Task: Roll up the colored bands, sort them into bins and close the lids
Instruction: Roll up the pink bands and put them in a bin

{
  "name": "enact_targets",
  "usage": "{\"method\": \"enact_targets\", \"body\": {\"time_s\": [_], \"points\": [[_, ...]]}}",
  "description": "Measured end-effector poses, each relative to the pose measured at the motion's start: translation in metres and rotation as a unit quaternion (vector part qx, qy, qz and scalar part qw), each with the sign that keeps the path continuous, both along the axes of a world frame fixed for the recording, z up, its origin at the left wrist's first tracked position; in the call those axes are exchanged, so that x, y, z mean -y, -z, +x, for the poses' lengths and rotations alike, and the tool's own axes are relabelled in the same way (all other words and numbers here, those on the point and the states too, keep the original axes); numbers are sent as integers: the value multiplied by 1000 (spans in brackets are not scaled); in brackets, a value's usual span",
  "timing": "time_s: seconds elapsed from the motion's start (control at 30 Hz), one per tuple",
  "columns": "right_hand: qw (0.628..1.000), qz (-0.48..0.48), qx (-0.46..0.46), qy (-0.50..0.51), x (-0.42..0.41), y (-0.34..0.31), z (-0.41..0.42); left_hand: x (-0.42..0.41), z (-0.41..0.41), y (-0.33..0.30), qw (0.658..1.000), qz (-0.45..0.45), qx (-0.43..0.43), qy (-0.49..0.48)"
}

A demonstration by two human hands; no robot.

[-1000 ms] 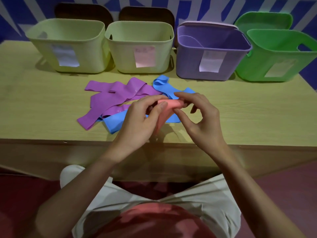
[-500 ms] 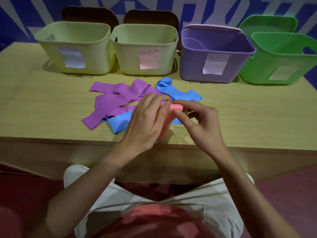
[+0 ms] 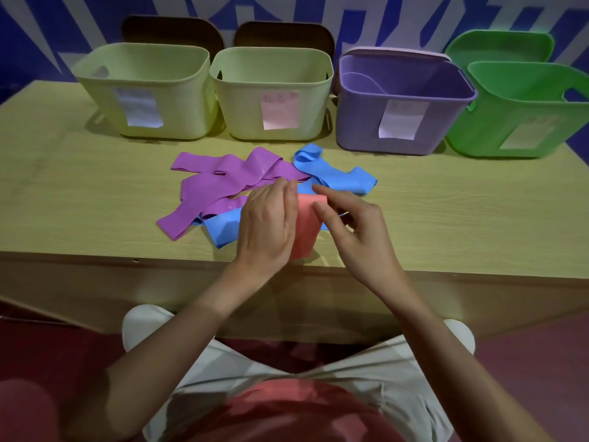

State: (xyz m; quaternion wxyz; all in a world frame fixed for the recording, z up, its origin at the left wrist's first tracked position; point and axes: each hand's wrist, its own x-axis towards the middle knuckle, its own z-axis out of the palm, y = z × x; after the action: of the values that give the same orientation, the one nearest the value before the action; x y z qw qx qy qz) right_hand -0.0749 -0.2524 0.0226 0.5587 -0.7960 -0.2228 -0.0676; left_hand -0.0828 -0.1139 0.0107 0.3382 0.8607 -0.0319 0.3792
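A pink band [image 3: 306,225] hangs between my hands near the table's front edge, its top rolled over. My left hand [image 3: 266,224] grips its left side with curled fingers. My right hand [image 3: 353,229] pinches the top right corner with thumb and forefinger. Behind my hands lie several purple bands [image 3: 220,186] and blue bands [image 3: 331,173] in a loose flat heap. Along the back stand two pale yellow-green bins [image 3: 143,87] [image 3: 271,74], a purple bin [image 3: 404,122] and a green bin [image 3: 522,122], all without lids on.
A purple lid [image 3: 395,52] leans behind the purple bin and a green lid [image 3: 497,44] behind the green one. Each bin carries a paper label. The wooden table [image 3: 462,218] has bare surface left and right of the bands. Two dark chair backs [image 3: 172,28] stand behind the bins.
The pink band now hangs longer below my hands with its rolled top showing. My left hand has shifted over its left side, and my right thumb and forefinger moved to the top corner.
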Motion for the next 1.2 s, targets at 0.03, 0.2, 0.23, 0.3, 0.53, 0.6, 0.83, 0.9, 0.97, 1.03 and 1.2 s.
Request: {"method": "enact_targets", "body": {"time_s": [0.03,0.2,0.23,0.3,0.53,0.6,0.83,0.9,0.97,1.03,1.2], "points": [[1000,-5,18,4,0,0,0,-1,0,0,1000,-8,-5,3],[996,53,72,-27,3,-6,1,-2,0,-2,998,-48,-39,-3],[994,60,81,-31,3,-7,1,-1,0,-3,998,-53,-45,-4],[993,74,86,-28,2,-8,2,-2,2,-5,996,-66,-62,-6],[984,170,-62,-4,2,-14,0,-4,4,-9,998,-42,-49,10],[978,183,-96,1,3,-15,0,-4,3,-10,1000,-10,-14,17],[984,147,-100,-5,1,-14,-2,-10,8,-7,998,-29,-52,-7],[990,126,-61,-8,0,-13,-3,-11,10,-5,997,-49,-61,-4],[993,111,-17,-23,0,-11,-3,-11,11,-6,995,-62,-77,-9],[995,95,17,-24,0,-9,-2,-11,12,-8,991,-73,-107,-20],[994,109,-24,5,-2,-13,-1,-6,9,-10,994,-36,-100,-30]]}}
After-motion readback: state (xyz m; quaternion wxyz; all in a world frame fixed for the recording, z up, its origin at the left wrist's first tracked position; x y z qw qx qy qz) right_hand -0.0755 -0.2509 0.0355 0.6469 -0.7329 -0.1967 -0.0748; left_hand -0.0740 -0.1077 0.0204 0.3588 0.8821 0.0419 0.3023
